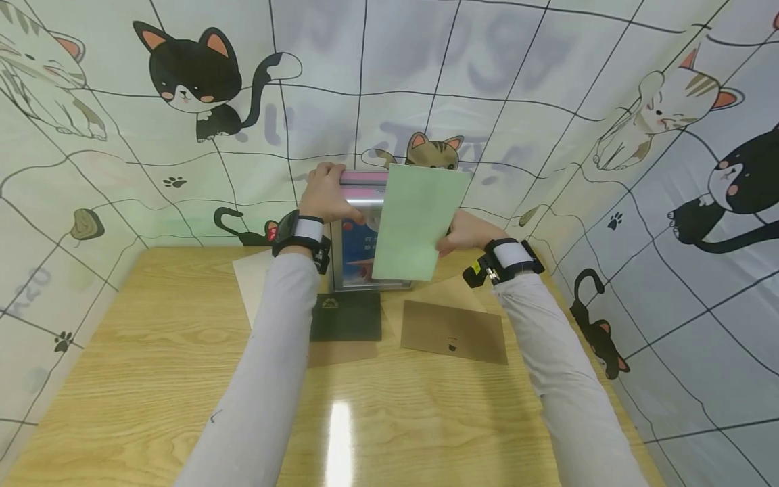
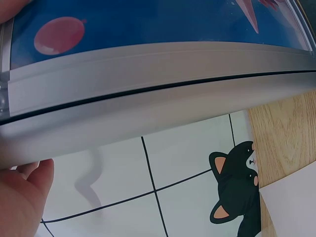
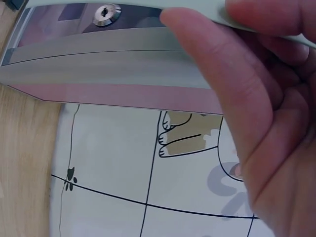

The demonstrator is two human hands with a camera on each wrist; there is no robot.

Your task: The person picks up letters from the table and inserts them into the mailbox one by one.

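Against the back of the table stands an upright lockable box [image 1: 359, 243] with a silver frame, a pink top edge and a blue picture panel. My left hand [image 1: 325, 195] grips its upper left corner, thumb across the front and fingers behind; in the left wrist view some fingertips [image 2: 43, 173] show past the pale edge. My right hand [image 1: 468, 231] pinches a light green envelope [image 1: 420, 223] by its right edge, in front of the box. The envelope covers much of the box's right half. A round keyhole lock [image 3: 107, 15] appears on the box in the right wrist view.
A dark green envelope [image 1: 347, 316] lies before the box, over a tan one [image 1: 343, 354]. To its right is a brown envelope [image 1: 453, 333], partly over a paler sheet [image 1: 453, 292]. White paper [image 1: 246, 281] lies left. Cat-print cloth [image 1: 328, 122] walls off the wooden table [image 1: 395, 419].
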